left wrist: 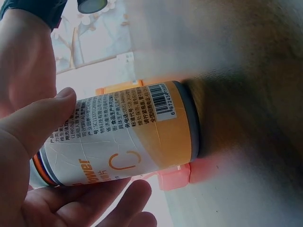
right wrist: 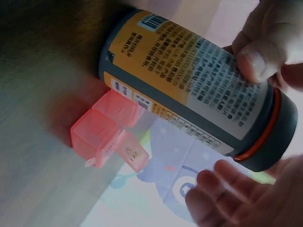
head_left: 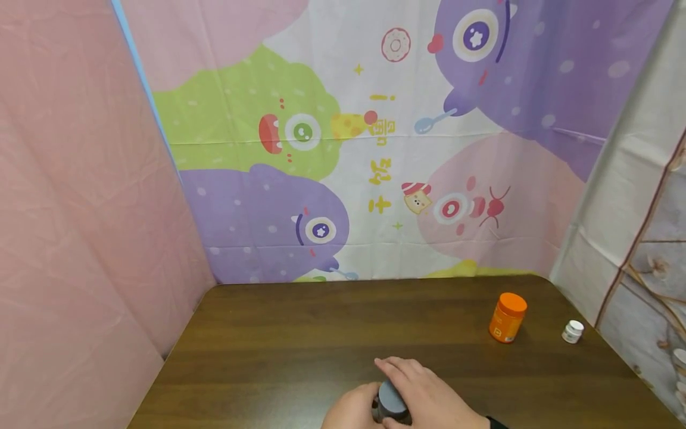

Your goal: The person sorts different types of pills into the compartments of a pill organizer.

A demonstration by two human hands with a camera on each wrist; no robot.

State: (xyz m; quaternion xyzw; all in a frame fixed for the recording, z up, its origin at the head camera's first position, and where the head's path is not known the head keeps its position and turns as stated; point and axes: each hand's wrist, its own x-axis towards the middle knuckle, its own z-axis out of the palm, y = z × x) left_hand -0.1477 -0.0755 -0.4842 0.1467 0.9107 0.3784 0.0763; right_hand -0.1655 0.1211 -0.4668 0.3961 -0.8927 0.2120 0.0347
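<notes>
A dark grey supplement bottle (right wrist: pixel 189 85) with an orange-and-white label is held between both hands, its base close to the table. My left hand (left wrist: pixel 52 156) grips it, thumb across the printed label and fingers round the far side. In the head view my right hand (head_left: pixel 429 390) wraps the dark cap (head_left: pixel 392 398), thumb on the near side and fingers reaching past it. An orange ring shows below the cap (right wrist: pixel 277 142) in the right wrist view. Beside the base stands a translucent red pill box (right wrist: pixel 97 135), one lid marked SAT hanging raised.
An orange jar (head_left: pixel 507 319) stands at the right rear of the brown wooden table (head_left: pixel 300 333), and a small white bottle (head_left: pixel 573 332) near the right edge. A patterned curtain (head_left: pixel 386 149) hangs along the back edge; a pink one (head_left: pixel 80 179) is at the left.
</notes>
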